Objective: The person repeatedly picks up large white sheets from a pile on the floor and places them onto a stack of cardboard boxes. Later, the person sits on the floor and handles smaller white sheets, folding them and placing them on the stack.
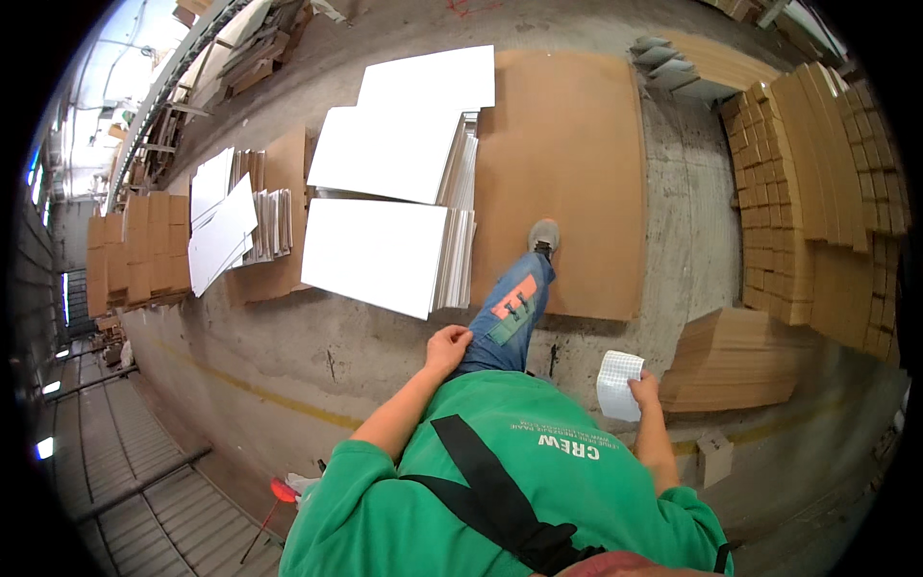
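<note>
My right hand (pixel 645 387) grips a white sheet (pixel 618 385) printed with a fine grid, its lower end curling. My left hand (pixel 448 348) is beside my jeans, with its fingers curled together; whether anything small is between them cannot be made out. Ahead of me lie stacks of white board sheets: a near stack (pixel 375 252), a middle stack (pixel 385 149) and a far stack (pixel 428 79). They sit along the left part of a large brown cardboard sheet (pixel 567 125), on which my shoe (pixel 543 234) is planted.
To the left, more white boards (pixel 221 231) lie fanned beside stacked brown cartons (pixel 154 245). Bundled flat cardboard (pixel 735 361) stands close to my right, with a tall cardboard pile (pixel 817 163) beyond. A small box (pixel 714 456) is on the floor at right.
</note>
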The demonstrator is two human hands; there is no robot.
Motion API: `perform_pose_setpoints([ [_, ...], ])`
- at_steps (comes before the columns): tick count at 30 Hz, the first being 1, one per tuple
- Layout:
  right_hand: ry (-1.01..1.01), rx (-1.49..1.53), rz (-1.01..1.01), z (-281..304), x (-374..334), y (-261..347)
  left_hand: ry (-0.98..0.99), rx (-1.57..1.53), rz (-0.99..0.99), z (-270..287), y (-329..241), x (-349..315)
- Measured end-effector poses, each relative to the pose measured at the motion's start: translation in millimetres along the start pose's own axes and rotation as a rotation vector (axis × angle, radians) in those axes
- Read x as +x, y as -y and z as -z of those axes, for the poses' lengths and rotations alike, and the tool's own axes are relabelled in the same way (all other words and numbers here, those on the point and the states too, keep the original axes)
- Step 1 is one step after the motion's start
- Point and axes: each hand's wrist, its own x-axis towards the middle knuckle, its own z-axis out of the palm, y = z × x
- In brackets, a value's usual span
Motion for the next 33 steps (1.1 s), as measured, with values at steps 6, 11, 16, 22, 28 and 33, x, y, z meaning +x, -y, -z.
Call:
perform_pose_setpoints([
  [6, 0.166, 0.121, -0.069, 55, 28, 156, 0.205, 0.166, 0.027, 18, -135, 96],
  [11, 0.2, 0.084, 0.095, 113, 49, 322, 0.283, 0.216, 0.002, 35, -212, 133],
  [16, 0.142, 0.184, 0.238, 178, 134, 394, 0.436, 0.219, -0.046, 51, -271, 178],
  [22, 0.071, 0.275, 0.091, 252, 200, 453, 0.506, 0.454, -0.061, 46, -361, 269],
  [28, -0.197, 0.059, -0.11, 324, 283, 448, 0.434, 0.473, -0.024, 21, -475, 353],
  [33, -0.237, 0.083, -0.073, 403, 328, 520, 0.493, 0.388, -0.094, -20, -587, 425],
])
